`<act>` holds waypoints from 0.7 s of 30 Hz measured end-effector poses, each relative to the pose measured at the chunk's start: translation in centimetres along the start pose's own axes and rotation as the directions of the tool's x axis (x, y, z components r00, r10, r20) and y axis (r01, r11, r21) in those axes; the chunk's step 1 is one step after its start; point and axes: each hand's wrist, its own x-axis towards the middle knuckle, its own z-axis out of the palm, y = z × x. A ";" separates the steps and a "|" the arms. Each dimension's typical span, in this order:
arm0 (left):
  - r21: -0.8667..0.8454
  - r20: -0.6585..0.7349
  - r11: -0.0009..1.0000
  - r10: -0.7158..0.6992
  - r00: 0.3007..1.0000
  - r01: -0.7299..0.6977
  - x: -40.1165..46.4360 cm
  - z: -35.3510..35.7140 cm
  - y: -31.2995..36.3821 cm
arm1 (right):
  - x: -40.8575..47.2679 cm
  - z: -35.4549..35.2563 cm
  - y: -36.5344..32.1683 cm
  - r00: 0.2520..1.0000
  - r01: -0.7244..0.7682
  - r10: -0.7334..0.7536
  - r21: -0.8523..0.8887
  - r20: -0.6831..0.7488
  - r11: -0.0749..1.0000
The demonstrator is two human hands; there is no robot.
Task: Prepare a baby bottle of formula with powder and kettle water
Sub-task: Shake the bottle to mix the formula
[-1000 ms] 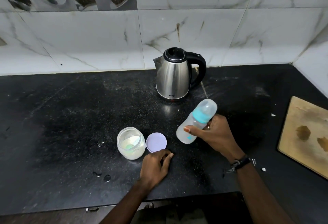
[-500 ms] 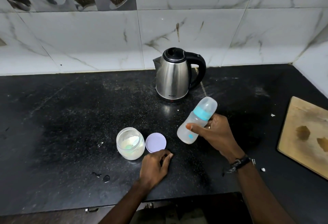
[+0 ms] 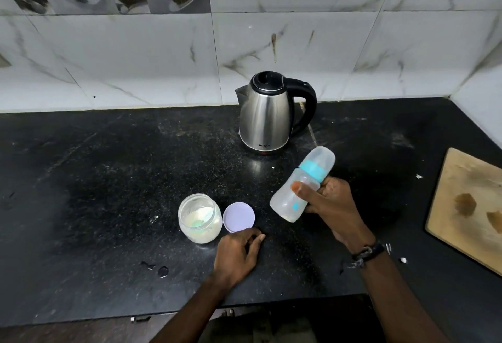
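My right hand grips a translucent baby bottle with a teal collar and a clear cap, tilted up to the right above the counter. My left hand rests on the black counter with loosely curled fingers, holding nothing, just below a lilac jar lid. Left of the lid stands an open glass jar with pale powder and a greenish scoop inside. A steel kettle with a black handle and closed lid stands at the back, near the wall.
A wooden cutting board lies at the right edge of the counter. Small water drops and white crumbs dot the front of the counter. Marble-tiled walls close the back and right sides.
The bottle in my right hand has shifted slightly, staying tilted. My left hand, the jar, lid and kettle have stayed where they were.
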 end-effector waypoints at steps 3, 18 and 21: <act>-0.006 0.006 1.000 -0.010 1.000 0.010 0.0 -0.1 0.1 | 0.1 0.0 -0.7 1.000 -0.001 0.002 -0.084 0.006 0.996; -0.024 0.011 1.000 -0.015 1.000 0.015 -0.1 -0.3 0.3 | -0.1 -0.2 -0.9 1.000 -0.010 0.012 -0.087 0.015 0.996; -0.029 0.019 0.999 -0.013 1.000 0.014 -0.2 -0.3 0.1 | -0.4 0.0 -0.9 0.999 -0.041 0.040 0.007 0.030 0.999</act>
